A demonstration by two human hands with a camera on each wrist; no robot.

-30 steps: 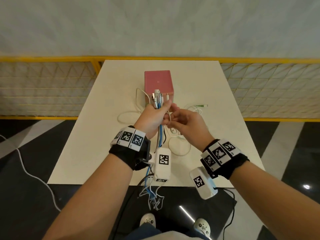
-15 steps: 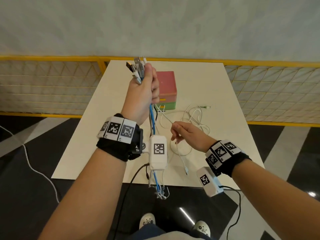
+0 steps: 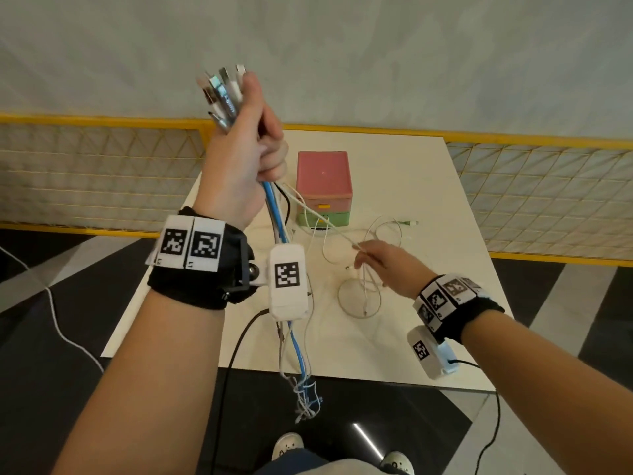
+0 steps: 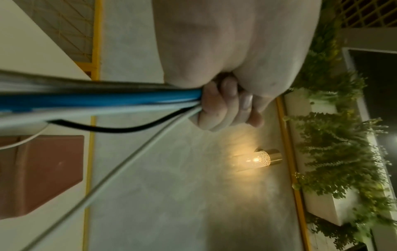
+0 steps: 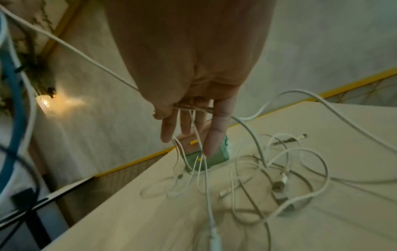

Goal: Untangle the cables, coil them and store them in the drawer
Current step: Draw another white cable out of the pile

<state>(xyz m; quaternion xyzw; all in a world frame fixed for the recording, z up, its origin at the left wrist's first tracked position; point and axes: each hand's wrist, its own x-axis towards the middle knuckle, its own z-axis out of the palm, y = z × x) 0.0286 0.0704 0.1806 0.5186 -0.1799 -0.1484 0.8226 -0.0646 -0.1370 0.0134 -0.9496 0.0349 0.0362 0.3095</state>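
My left hand [image 3: 246, 159] is raised high and grips a bundle of cables [image 3: 281, 221] near their plugs [image 3: 222, 90], which stick out above the fist. Blue, white and black strands [image 4: 107, 100] hang down from it past the table's front edge. A thin white cable [image 3: 318, 210] runs taut from that fist down to my right hand [image 3: 380, 262], which pinches it low over the table; strands [image 5: 193, 108] cross its fingers [image 5: 219, 129]. Loose white cables [image 3: 359, 296] lie coiled on the table below. The small drawer box [image 3: 323, 186], pink above and green below, stands behind with both drawers closed.
The cream table [image 3: 428, 200] is bounded by a yellow mesh railing [image 3: 102, 166] on both sides. A green-tipped plug [image 3: 409, 222] lies right of the box. Dark floor and my shoes [image 3: 287, 443] show below the front edge. A wall lamp [image 4: 260, 158] glows behind.
My left hand has lifted the cable bundle from in front of the box to well above it. My right hand has dropped lower and moved right, drawing a white cable out of the bundle.
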